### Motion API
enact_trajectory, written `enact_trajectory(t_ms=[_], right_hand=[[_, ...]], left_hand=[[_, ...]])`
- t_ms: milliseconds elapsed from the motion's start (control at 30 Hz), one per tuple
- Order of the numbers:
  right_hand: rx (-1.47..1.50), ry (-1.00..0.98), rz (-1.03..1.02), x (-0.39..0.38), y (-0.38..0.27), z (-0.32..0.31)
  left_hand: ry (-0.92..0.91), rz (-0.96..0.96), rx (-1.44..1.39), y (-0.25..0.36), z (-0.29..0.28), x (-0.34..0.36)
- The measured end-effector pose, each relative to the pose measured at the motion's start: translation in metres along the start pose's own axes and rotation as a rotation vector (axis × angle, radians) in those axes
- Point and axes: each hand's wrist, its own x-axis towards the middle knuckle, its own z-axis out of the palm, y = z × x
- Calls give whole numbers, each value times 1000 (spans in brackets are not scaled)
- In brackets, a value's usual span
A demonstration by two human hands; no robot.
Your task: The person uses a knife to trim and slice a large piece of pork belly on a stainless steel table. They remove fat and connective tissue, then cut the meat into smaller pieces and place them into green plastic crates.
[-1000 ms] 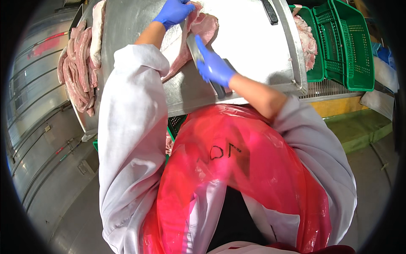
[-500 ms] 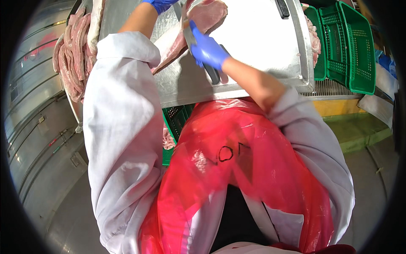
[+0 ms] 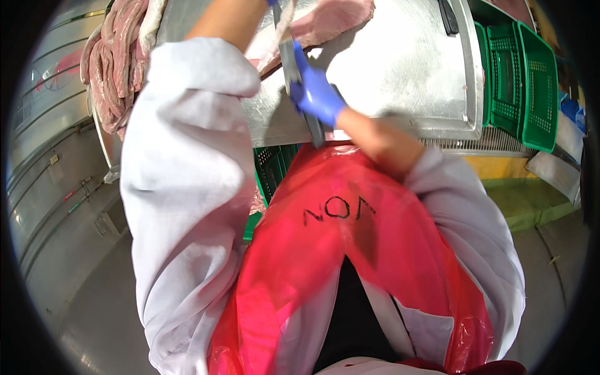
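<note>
Both hands have slid farther up the picture since 0.5 s ago, so the left hand now lies past the top edge and its grip cannot be told. Only the right hand [image 3: 315, 94], in a blue glove, shows, clamped on a knife [image 3: 289, 53] whose blade points far toward the pink meat [image 3: 328, 19] on the steel table [image 3: 406, 75]. Meat strips [image 3: 112, 62] hang at far left; 2 green crates [image 3: 522, 81] stand right.

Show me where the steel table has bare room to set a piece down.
The steel table is bare right of the right hand, between the meat slab and the front edge, out to the green crates. The left end is crowded with heaped meat strips; the knife works the middle.
</note>
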Motion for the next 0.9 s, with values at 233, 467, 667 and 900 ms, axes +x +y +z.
enact_trajectory(t_ms=[233,467,667,900], right_hand=[[213,-131,284,55,-18,16],[159,-80,361,9,-31,55],[-15,189,458,9,22,119],[228,-79,474,46,-24,88]], left_hand=[[711,305,-402,-2,98,-56],[771,382,-727,21,111,-86],[855,430,-719,30,86,-93],[990,526,-781,46,78,-97]])
